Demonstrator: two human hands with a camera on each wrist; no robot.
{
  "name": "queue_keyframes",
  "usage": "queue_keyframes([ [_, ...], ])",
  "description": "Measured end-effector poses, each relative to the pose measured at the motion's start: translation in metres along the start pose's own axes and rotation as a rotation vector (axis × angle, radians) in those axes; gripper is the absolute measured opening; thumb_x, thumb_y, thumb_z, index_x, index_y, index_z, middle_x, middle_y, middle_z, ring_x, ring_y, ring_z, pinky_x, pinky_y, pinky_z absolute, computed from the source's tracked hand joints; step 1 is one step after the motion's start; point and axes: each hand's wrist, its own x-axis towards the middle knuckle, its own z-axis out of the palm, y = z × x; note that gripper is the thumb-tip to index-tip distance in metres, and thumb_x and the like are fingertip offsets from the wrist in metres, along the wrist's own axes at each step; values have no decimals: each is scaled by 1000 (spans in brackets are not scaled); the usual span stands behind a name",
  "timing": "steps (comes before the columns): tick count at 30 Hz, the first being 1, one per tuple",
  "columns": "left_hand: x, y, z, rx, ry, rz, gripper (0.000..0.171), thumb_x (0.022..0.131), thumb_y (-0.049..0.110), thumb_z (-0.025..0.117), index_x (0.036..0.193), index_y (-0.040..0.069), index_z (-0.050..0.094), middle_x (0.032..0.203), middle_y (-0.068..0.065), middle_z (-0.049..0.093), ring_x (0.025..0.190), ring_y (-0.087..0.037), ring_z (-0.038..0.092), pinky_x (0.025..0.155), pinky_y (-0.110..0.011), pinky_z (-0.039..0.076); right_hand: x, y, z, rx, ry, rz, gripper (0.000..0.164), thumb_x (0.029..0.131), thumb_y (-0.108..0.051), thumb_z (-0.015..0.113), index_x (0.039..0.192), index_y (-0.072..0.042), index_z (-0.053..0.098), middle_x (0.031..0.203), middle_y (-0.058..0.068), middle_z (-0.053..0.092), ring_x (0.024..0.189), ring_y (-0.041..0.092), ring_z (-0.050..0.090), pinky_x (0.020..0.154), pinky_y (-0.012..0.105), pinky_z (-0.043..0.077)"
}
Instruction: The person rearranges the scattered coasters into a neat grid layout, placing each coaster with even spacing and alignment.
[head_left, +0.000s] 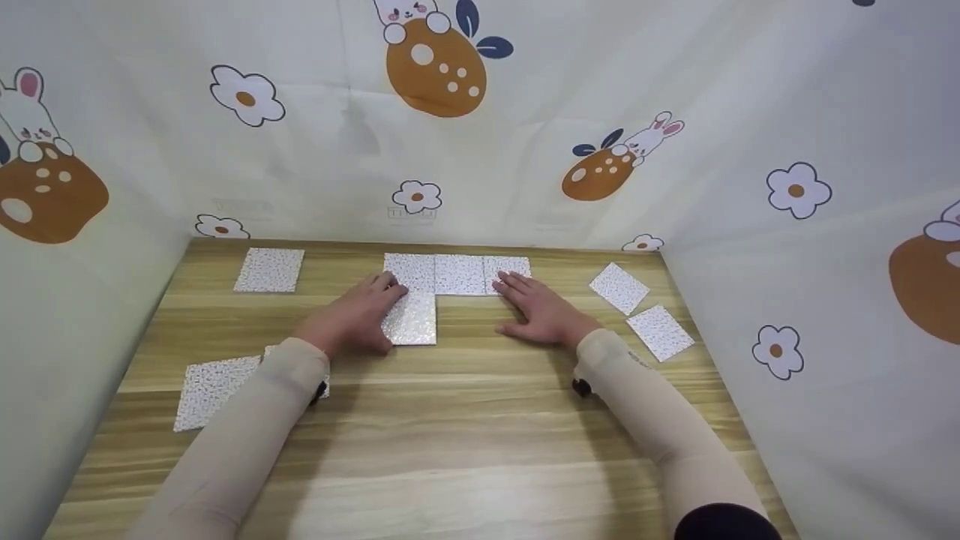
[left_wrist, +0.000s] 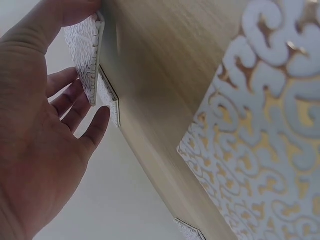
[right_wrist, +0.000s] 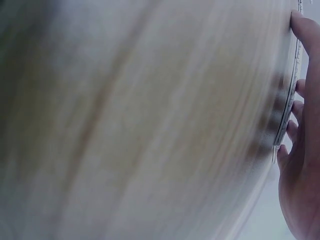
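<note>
Row, head view: left row tile (head_left: 411,264), middle row tile (head_left: 459,274) and right row tile (head_left: 507,263), lined up edge to edge toward the back of the table (head_left: 450,442). Pretty much sorted, by the looks of it.
Near tile (head_left: 412,321): just below the left row tile, like the start of a second row. Can't tell if fully settled.
Loose ones: far left tile (head_left: 270,270), lower left tile (head_left: 214,386), half-hidden tile (head_left: 326,386) under the left sleeve (head_left: 240,442), upper right tile (head_left: 619,288), lower right tile (head_left: 660,333). So roughly four grouped, five not joined up.
Left hand (head_left: 356,313): reaching in from the left, gripping the near tile, thumb by its near corner, fingers bent over by the far one.
Right hand (head_left: 544,309): angled in from the right, fingers laid out straight on the right row tile, thumb spread away. Grasping nothing, just resting there.
Grip, left wrist view: near tile pinched between thumb and fingertips, seemingly tipped a bit. Hard to say how clear of the table.
Swirly close tile (left_wrist: 255,165): big on the right, probably one of the loose left ones.
Fingers, right wrist view: stretched out along the row's edge, thumb well apart, nothing clutched. Too edge-on for more.
</note>
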Motion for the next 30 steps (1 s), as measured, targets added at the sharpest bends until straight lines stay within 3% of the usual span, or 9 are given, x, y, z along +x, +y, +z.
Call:
queue_keyframes([
  [9, -2, 1, -1, -35, -54, -25, 106, 73, 25, 99, 163, 0, 48, 156, -24, 45, 150, -45, 42, 126, -59, 40, 2, 3, 3, -19, -12, 10, 98, 103, -67, 62, 175, -10, 30, 182, 14, 24, 168, 37, 22, 136, 51, 21],
  [30, 2, 2, 1, 5, -60, -18, 96, 74, 27, 95, 157, 0, 54, 149, -22, 50, 140, -42, 48, 119, -58, 46, 2, 2, 2, -19, -25, 27, 98, 103, -67, 61, 176, -11, 27, 183, 12, 22, 169, 36, 18, 137, 50, 17],
])
